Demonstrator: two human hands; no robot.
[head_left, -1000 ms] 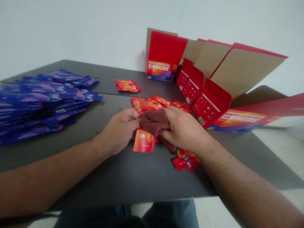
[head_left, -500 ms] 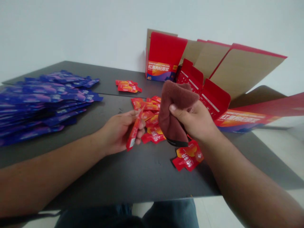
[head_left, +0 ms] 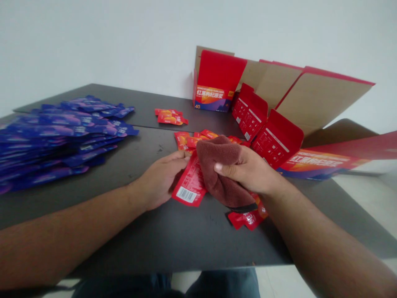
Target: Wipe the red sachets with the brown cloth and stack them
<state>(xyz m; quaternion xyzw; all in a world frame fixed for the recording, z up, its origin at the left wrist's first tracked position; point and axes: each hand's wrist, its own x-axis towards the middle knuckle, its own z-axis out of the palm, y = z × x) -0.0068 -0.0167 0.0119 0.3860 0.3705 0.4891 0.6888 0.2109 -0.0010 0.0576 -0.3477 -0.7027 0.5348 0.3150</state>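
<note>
Near the middle of the table, my left hand (head_left: 166, 178) grips a red sachet (head_left: 190, 184) by its side, its barcode face toward me. My right hand (head_left: 248, 167) is closed around a folded brown cloth (head_left: 218, 165) with a dark edge. The cloth overlaps the sachet's right side and seems to touch it. Behind both hands lies a pile of red and orange sachets (head_left: 182, 140), partly hidden by the cloth. More red sachets (head_left: 248, 218) lie under and in front of my right hand.
A big heap of blue sachets (head_left: 62, 140) covers the left of the dark table (head_left: 149, 240). A few red sachets (head_left: 170, 117) lie farther back. Open red cartons (head_left: 214, 87) stand at the back right, flaps raised, one carton (head_left: 322, 161) reaching toward the right edge.
My left hand has turned the sachet from edge-on to show its barcode face. My right hand has brought the cloth left and down onto the sachet. The view has shifted slightly.
</note>
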